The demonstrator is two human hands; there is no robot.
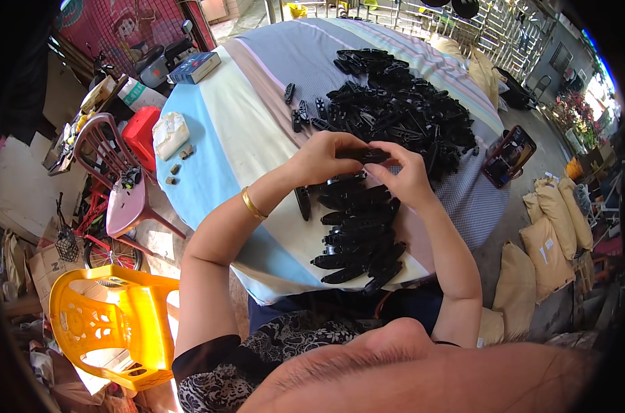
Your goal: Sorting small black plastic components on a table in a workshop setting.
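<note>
My left hand [318, 155] and my right hand [407, 176] meet over the middle of the cloth-covered table [216, 148]. Between them they grip a long, narrow black plastic piece [362, 155], shaped rather like a hair clip. The fingers of both hands are closed on its two ends and hide part of it. Just below my hands, similar black pieces lie side by side in a stacked row [357, 230] running toward the table's near edge. One more black piece [303, 203] lies apart, left of the row. Beyond my hands spreads a large loose heap of black pieces [402, 103].
A phone [511, 157] stands propped at the table's right edge. On the left lie a boxed blue book-like package [194, 67], a crumpled white bag [170, 135] and small brown blocks [175, 168]. A yellow chair [119, 323] and a pink chair [128, 199] stand left; sacks [546, 241] line the right.
</note>
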